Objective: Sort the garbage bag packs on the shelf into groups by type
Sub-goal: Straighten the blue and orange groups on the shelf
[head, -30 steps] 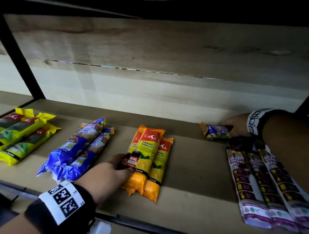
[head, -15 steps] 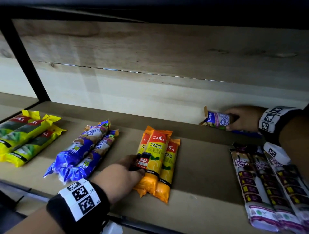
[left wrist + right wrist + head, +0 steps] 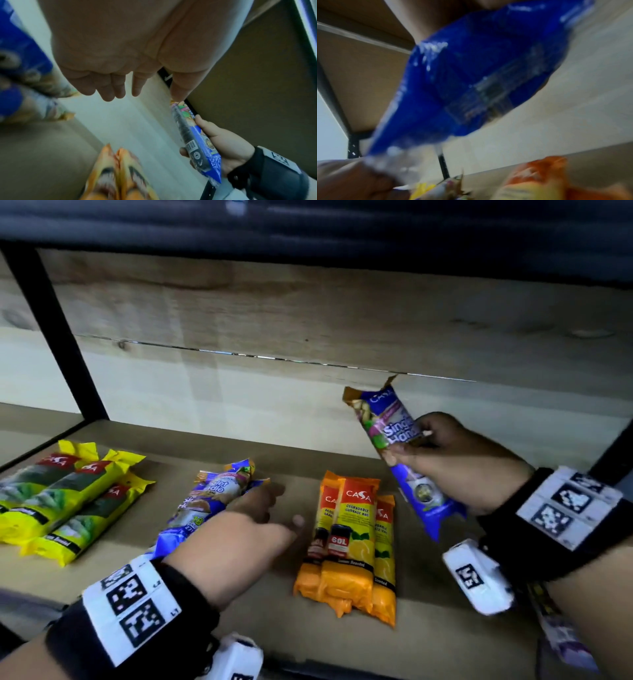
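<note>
My right hand is grasping a blue pack, fingers and thumb wrapped round its middle, and it's up off the shelf, tilted with its orange-trimmed top end toward the back wall, over the right half of the shelf behind the orange packs. In the left wrist view that pack shows a barcode on its dark back side. My left hand is released, fingers relaxed and stretched out low over the shelf, between the blue group and the orange packs; whether it touches the nearest blue one I can't tell. Those blue packs lie left of centre, long ends running front to back. The orange packs sit in a tight bunch near the middle, one overlapping the others. Over by the left edge, the yellow packs lie side by side at a slant. At the front right corner, purple-and-white packs peek out under my right forearm.
</note>
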